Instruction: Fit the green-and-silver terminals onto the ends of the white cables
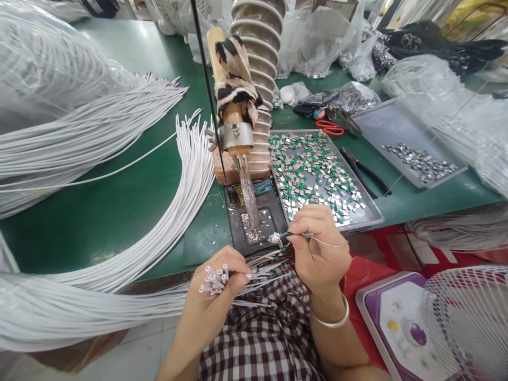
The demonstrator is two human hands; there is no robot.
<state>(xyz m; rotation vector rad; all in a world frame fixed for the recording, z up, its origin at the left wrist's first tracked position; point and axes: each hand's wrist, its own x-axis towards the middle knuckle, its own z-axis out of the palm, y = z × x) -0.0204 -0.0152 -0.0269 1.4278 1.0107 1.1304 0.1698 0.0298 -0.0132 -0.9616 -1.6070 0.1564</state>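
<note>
Left hand (208,307) clasps a bundle of white cables (214,279); right hand (320,256) pinches a thin silvery wire (329,245) near the soldering iron (236,136).

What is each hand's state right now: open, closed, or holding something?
Left hand: closed around a bundle of thin, round white cables.
Right hand: closed, pinching a slim dark-blue item, identity unclear, alongside a thin silvery wire.

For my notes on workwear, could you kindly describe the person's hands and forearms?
The left hand and right hand are both ungloved, and no sleeve shows on either forearm. A smooth, round, silver-coloured bangle circles the right wrist; none shows on the left.
</note>
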